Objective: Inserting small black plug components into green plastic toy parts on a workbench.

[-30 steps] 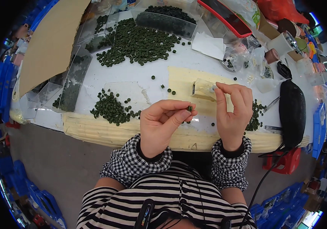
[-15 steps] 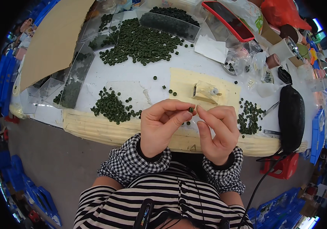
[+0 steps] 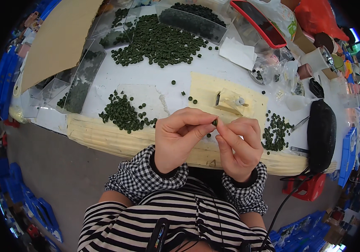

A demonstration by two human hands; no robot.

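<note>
My left hand [image 3: 178,136] pinches a small dark green button-like piece [image 3: 215,122] between thumb and fingertips, above the table's padded front edge. The index fingertip of my right hand [image 3: 242,145] meets the piece from the other side. A gap shows between that finger and the right thumb, and the other right fingers are curled. Loose pieces of the same kind form one pile [image 3: 123,113] left of my hands and a smaller pile [image 3: 277,132] to their right. Just beyond my hands stands a small cream-coloured block fixture [image 3: 231,101] with a metal peg.
A large green heap [image 3: 155,42] lies at the back, beside clear trays [image 3: 192,26]. Cardboard [image 3: 60,42] leans at left. At right are a red-cased phone [image 3: 259,23], white paper [image 3: 237,52], plastic bags [image 3: 287,80] and a black padded bundle [image 3: 321,130] with a cable.
My right index fingertip has come in against the green piece, which is now tilted at my left fingertips. The view has shifted slightly.
</note>
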